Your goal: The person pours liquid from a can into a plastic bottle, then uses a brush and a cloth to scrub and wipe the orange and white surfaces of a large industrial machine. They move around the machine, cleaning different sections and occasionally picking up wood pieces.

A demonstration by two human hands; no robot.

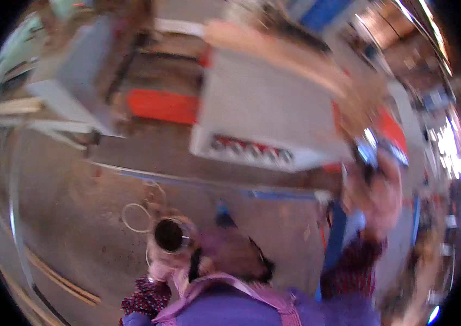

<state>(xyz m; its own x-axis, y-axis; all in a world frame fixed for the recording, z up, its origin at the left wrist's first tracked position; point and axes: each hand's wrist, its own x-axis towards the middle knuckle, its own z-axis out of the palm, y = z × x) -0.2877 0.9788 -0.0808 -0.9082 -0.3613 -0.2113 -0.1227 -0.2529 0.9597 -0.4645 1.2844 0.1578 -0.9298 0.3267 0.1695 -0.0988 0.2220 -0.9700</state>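
My left hand (160,259) is at the lower left, its fingers closed round a round, pale-rimmed container (169,235) with a dark inside. A thin pale ring (135,217) shows beside it. Farther up on the right, my right hand (377,198) reaches out beside a grey box-shaped machine (274,103). Motion smears its fingers. A dark and shiny silver-blue object (367,152) is at its fingertips; whether I grip it is unclear. Close by, a blurred tan shape (301,60) stretches over the machine and looks like another person's forearm and hand.
Red-orange parts (162,106) flank the machine, and a row of round marks (252,150) runs along its near side. A grey metal structure (73,76) stands at the left. Long wooden strips (62,277) lie on the brown floor (95,217). Blurred clutter fills the right.
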